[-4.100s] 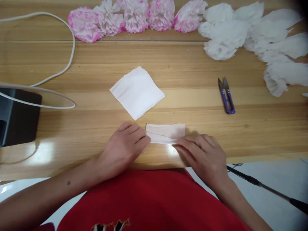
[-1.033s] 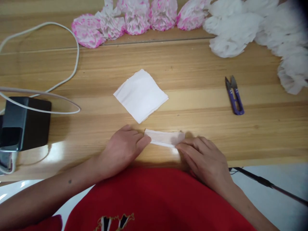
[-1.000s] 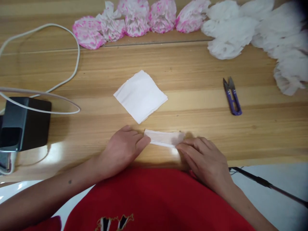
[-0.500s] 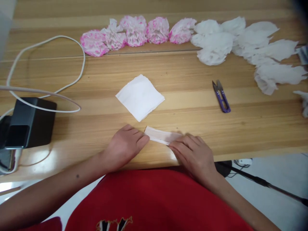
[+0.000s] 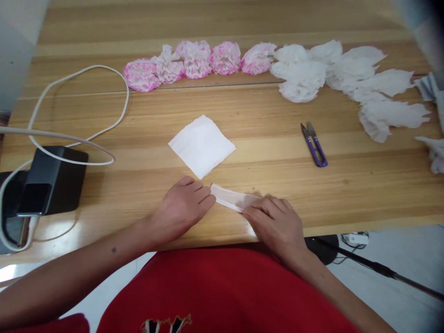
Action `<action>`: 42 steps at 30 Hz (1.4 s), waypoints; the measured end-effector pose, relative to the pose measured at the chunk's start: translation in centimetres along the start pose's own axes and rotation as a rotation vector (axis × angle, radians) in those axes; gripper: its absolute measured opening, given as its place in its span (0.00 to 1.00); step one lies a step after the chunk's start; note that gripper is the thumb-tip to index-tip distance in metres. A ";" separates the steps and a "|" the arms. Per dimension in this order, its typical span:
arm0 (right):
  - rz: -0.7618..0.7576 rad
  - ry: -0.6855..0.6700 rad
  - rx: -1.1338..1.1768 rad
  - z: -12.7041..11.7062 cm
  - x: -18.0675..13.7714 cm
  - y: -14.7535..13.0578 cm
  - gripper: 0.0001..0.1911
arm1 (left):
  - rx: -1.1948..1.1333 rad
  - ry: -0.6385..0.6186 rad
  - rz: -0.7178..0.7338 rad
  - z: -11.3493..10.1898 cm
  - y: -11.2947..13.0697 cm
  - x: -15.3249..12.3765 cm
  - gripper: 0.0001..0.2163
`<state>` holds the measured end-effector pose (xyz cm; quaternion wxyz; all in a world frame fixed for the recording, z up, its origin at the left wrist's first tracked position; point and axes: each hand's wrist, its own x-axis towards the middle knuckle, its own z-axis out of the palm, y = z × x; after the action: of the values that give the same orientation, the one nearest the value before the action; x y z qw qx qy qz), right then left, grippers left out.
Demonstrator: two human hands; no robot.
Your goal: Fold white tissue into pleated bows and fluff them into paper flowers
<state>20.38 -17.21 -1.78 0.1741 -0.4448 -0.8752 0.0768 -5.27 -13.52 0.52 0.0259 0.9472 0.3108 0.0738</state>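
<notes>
A narrow folded strip of white tissue paper (image 5: 233, 197) lies low over the wooden table between my hands. My left hand (image 5: 184, 203) pinches its left end, thumb and fingers closed. The right end is gripped by my right hand (image 5: 275, 222), whose fingers cover that part of the strip. Just beyond the strip rests a square stack of white tissue paper (image 5: 201, 145), turned like a diamond. Purple-handled thread snips (image 5: 314, 144) lie to the right with their blades pointing away from me.
Several pink-edged tissue flowers (image 5: 196, 60) line the back, with white tissue flowers (image 5: 302, 78) continuing rightwards. At left stand a black box-shaped device (image 5: 60, 178) and a looped white cable (image 5: 126, 99). The table's front edge (image 5: 364, 229) runs close to my body; a black pole (image 5: 378, 267) is below it.
The camera view has shifted slightly, showing more of the table's far side. Both hands keep hold of the folded strip, which looks nearly the same.
</notes>
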 end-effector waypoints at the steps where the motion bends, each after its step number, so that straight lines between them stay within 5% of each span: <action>1: 0.002 -0.001 0.007 -0.1 0.1 0.0 0.07 | -0.003 -0.010 -0.007 0.0 0.0 -0.1 0.10; 15: 0.049 -0.036 0.023 -0.5 0.8 0.4 0.06 | -0.335 -0.003 -0.342 -0.2 1.8 -1.7 0.08; 33: 0.103 -0.093 0.065 -0.8 1.3 0.8 0.10 | -0.405 -0.042 -0.396 -0.5 1.3 -1.1 0.10; 42: -0.107 -0.037 -0.020 -1.4 0.4 1.2 0.12 | -0.345 -0.031 -0.398 0.0 1.4 -1.2 0.09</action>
<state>21.56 -16.26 -0.75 0.1572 -0.3976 -0.9015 0.0667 -5.44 -15.36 0.50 0.2058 0.8499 0.4736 0.1047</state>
